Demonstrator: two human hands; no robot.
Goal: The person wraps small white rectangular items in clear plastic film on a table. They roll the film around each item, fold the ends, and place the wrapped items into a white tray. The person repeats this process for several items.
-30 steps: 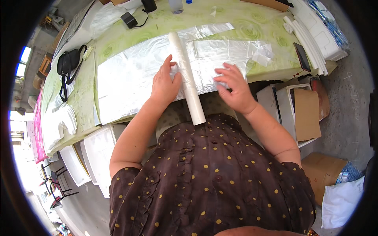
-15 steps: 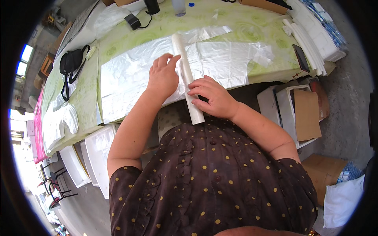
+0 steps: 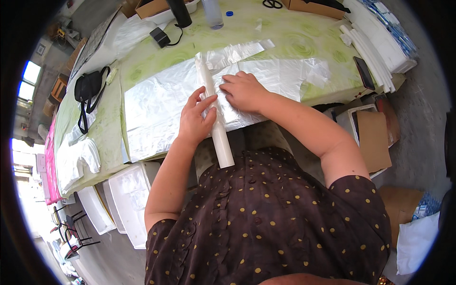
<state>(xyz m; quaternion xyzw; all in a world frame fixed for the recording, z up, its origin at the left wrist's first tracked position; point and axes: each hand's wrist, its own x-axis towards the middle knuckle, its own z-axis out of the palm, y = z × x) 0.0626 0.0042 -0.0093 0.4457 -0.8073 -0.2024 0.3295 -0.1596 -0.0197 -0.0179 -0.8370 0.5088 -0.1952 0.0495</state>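
A roll of pale plastic film (image 3: 219,137) lies lengthwise in front of me, its near end jutting past the table edge towards my body. My left hand (image 3: 195,118) is at the roll's left side, fingers apart, with fingertips resting on it. Just right of the roll, my right hand (image 3: 242,92) lies on the spread plastic sheet (image 3: 156,109), its fingers bent slightly and pointing to the roll. Whether those fingertips catch any film cannot be made out. The sheet is shiny, clear-whitish and wrinkled, and reaches to both sides under the roll. A narrower strip (image 3: 237,52) extends from the roll's far end.
On the green patterned tablecloth (image 3: 299,40) are a black bag (image 3: 88,88), a small black device (image 3: 160,37), a clear bottle (image 3: 213,14) and a phone (image 3: 364,72). White rolls (image 3: 368,57) lie at the right edge. White bins (image 3: 133,199) stand below the table at left.
My right hand has left the near part of the roll and moved farther away onto the sheet. The roll has shifted left and nearer; my left hand has come down nearer to me.
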